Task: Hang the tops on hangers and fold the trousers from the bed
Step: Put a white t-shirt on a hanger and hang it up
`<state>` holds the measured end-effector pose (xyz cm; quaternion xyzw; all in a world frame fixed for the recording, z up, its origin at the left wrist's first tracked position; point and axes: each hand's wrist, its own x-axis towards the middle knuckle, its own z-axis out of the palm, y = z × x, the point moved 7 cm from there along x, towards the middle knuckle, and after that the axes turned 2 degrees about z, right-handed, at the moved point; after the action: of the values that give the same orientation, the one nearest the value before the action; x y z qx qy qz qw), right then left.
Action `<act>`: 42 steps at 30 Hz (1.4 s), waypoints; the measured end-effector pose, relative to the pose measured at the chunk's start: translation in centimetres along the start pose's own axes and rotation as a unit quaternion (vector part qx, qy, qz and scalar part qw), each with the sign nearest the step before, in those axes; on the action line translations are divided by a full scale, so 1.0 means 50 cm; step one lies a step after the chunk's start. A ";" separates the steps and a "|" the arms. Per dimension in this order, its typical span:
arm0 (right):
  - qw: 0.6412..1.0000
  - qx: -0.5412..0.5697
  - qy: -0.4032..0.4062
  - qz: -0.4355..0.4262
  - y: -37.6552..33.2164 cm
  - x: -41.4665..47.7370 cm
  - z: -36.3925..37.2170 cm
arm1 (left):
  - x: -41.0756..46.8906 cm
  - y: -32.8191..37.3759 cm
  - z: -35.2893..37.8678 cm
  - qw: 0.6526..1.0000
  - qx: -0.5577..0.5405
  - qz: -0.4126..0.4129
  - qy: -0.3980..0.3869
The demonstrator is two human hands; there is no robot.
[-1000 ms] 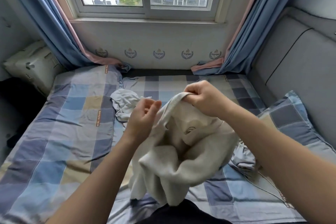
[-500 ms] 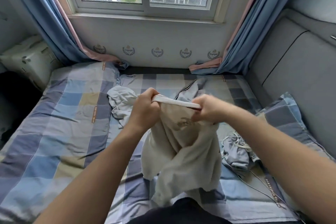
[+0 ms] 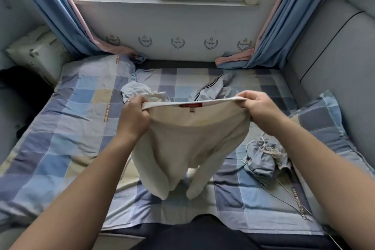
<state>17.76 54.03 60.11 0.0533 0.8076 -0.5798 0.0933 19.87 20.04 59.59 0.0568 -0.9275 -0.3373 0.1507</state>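
My fingertips are tucking out of sight under the waistband, and the wording on the red label (image 3: pixel 190 105) sewn inside it is too blurred to read. My left hand (image 3: pixel 134 115) and my right hand (image 3: pixel 257 107) are each clenching one end of the waistband of the cream trousers (image 3: pixel 188 144), holding them up over the middle of the bed (image 3: pixel 71 128). The waistband is stretching level from left to right. The two legs are hanging down from it towards me, so the long axis is running from waistband to cuffs. I cannot tell whether the cuffs are touching the checked cover. The trousers are covering part of a pale garment (image 3: pixel 138 92) behind my left hand and a grey striped garment (image 3: pixel 215 89) beyond the waistband. A crumpled blue-grey garment (image 3: pixel 263 158) is lying near my right forearm. Half a second ago my hands were close together and the cloth was bunched; now they are well apart and the trousers are hanging open.
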 end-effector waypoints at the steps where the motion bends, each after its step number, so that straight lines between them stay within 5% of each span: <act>1: 0.999 0.031 -0.013 -0.003 -0.007 -0.006 -0.005 | -0.005 -0.008 0.018 1.000 0.008 -0.014 -0.013; 10: 0.997 0.071 -0.024 -0.037 0.012 -0.058 -0.077 | -0.080 -0.023 0.200 0.983 -0.036 -0.154 -0.094; 23: 0.942 0.172 0.285 -0.050 0.010 -0.248 -0.246 | -0.045 0.243 0.244 0.952 -0.241 0.086 -0.170; 30: 0.838 0.203 0.505 -0.041 0.010 -0.472 -0.171 | -0.082 0.347 0.229 0.861 -0.341 0.133 -0.353; 42: 0.703 0.240 0.670 -0.008 -0.022 -0.894 0.075 | -0.421 0.452 0.153 0.685 -0.352 0.162 -0.617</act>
<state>61.56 51.10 69.48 0.4421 0.4914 -0.5661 -0.4926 37.33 46.34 63.46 -0.3721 -0.6193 -0.5680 -0.3941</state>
